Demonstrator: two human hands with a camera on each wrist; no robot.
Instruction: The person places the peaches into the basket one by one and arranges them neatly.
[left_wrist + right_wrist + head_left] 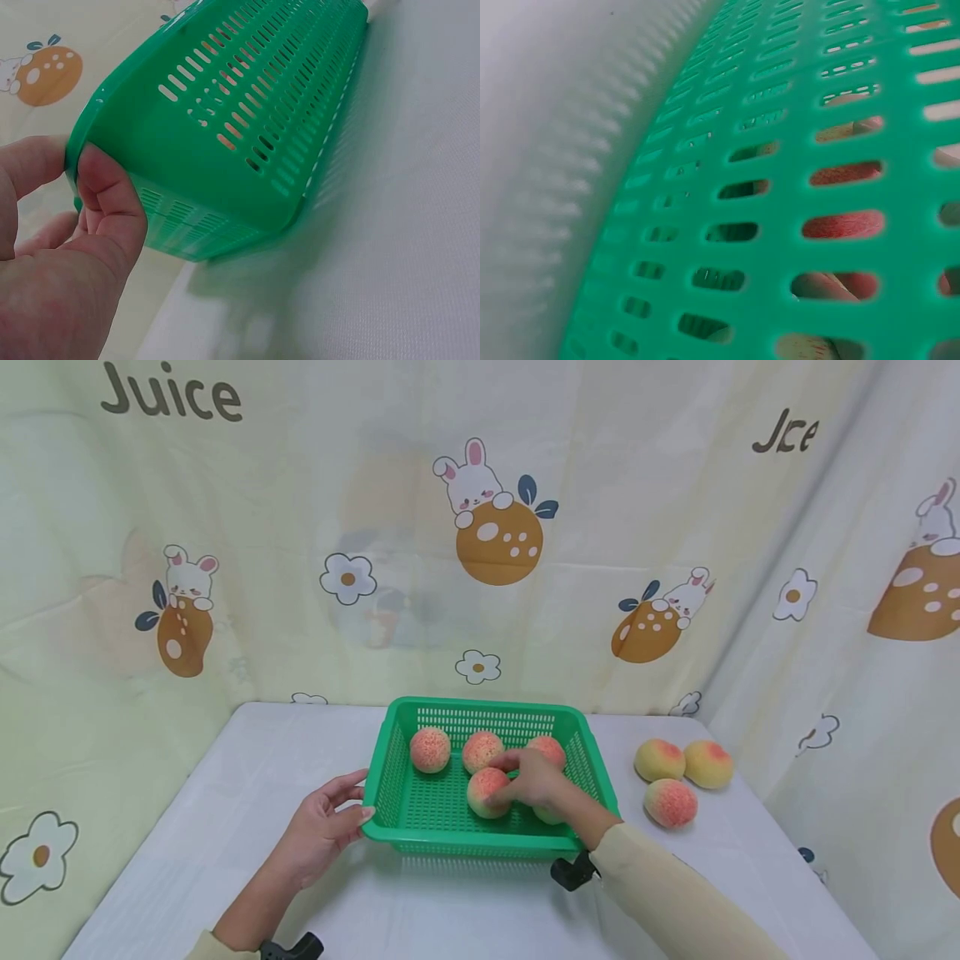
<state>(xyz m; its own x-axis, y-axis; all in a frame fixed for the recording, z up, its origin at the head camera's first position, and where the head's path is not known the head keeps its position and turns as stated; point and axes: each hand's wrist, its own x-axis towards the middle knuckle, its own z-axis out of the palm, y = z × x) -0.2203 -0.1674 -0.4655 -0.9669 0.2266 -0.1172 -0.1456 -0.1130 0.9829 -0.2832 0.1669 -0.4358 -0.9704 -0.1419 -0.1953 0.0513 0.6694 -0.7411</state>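
Note:
A green plastic basket (491, 843) with slotted walls stands on the table and holds several pink-and-yellow peaches. My left hand (322, 827) pinches its rim at the left front corner, thumb on the near side, as the left wrist view also shows. Inside the basket, my right hand (531, 779) grips the front middle peach (483, 793) from the right. Behind it are a left peach (431, 750), a middle peach (481, 750) and a right peach (549, 749). Another peach (547, 815) is mostly hidden under my right hand. The right wrist view is filled by the slotted basket wall (780, 187).
Right of the basket, two yellow peaches (659, 760) (708, 764) and a pinker peach (671, 802) lie grouped on the white tablecloth (300, 735). A curtain (285, 635) printed with rabbits and fruit hangs behind the table and along its sides.

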